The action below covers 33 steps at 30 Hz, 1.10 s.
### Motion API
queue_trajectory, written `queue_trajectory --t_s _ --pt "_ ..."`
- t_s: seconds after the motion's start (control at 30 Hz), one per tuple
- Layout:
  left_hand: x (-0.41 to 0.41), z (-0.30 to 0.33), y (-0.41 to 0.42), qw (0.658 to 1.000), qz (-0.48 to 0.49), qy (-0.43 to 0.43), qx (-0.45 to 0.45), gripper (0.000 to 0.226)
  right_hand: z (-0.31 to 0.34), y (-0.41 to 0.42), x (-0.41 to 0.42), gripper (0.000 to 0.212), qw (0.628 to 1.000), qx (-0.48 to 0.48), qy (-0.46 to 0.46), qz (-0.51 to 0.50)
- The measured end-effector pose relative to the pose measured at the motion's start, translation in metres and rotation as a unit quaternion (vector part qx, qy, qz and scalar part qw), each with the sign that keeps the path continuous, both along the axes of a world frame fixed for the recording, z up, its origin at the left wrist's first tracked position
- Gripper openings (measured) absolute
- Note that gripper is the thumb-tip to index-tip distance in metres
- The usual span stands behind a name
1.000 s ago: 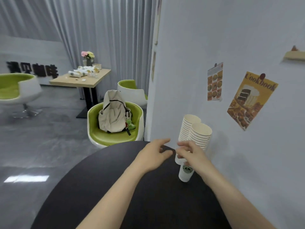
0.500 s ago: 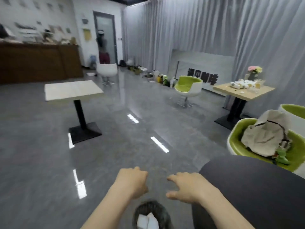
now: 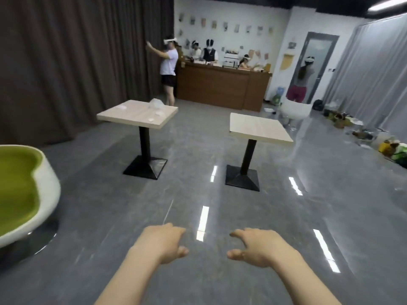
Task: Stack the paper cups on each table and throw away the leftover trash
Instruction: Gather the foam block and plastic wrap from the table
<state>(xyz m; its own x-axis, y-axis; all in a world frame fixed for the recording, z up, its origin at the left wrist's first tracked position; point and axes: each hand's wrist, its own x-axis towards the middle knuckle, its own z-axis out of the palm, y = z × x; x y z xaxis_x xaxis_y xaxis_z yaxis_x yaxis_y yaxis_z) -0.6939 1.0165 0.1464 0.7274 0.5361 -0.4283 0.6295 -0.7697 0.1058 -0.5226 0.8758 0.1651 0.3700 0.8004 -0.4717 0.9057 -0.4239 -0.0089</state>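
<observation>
Both my hands are out in front of me over the grey floor (image 3: 220, 150) with nothing in them: my left hand (image 3: 164, 243) has its fingers loosely curled and relaxed, and my right hand (image 3: 256, 245) is spread a little wider, fingers hooked but slack, holding nothing. I judge I am between tables, on my way to the next one to tidy. The task's things lie ahead on the left table (image 3: 137, 113): a crumpled clear wrapper or bag (image 3: 156, 103) near its far edge, and a few small pale pieces (image 3: 152, 118) scattered on the top that could be cup lids or scraps; they are too blurred for me to name. I cannot make out any paper cups from here. The right table (image 3: 259, 128) shows nothing on it that I can see. A green-seated chair (image 3: 22, 190) stands at my left, well apart from both tables, and people stand at the brown counter (image 3: 222, 86) far behind. The next move, as I see it, calls for walking up to the left table, then picking up the loose wrapper with one hand and gathering the small pieces with the other. The light film will likely crush easily and could slip, so I should close my fingers fully round it.
</observation>
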Motion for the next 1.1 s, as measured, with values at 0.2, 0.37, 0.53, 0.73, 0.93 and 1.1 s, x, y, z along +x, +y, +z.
queue_trajectory --t_s 0.2,0.37,0.53,0.73,0.93,1.1 --pt "-0.001 -0.001 0.093 0.995 0.096 -0.007 -0.021 0.062 -0.001 0.108 0.035 0.065 0.999 -0.006 0.025 0.034" --pt "0.038 -0.002 0.178 0.987 0.155 -0.022 -0.028 0.063 0.000 0.211 0.092 0.066 0.998 -0.014 0.016 0.067" --pt "0.076 -0.004 0.259 0.976 0.215 -0.035 -0.021 0.061 0.001 0.326 0.136 0.066 0.993 -0.009 -0.019 0.115" --pt "0.069 -0.024 0.353 0.957 0.288 -0.005 -0.034 0.064 -0.017 0.449 0.143 0.063 0.984 -0.043 0.007 0.173" --pt "0.062 -0.039 0.471 0.952 0.302 0.016 -0.057 0.067 -0.032 0.572 0.141 0.066 0.976 -0.069 0.031 0.202" --pt "0.070 -0.035 0.594 0.962 0.271 0.018 -0.028 0.067 -0.038 0.686 0.146 0.066 0.982 -0.050 0.021 0.181"
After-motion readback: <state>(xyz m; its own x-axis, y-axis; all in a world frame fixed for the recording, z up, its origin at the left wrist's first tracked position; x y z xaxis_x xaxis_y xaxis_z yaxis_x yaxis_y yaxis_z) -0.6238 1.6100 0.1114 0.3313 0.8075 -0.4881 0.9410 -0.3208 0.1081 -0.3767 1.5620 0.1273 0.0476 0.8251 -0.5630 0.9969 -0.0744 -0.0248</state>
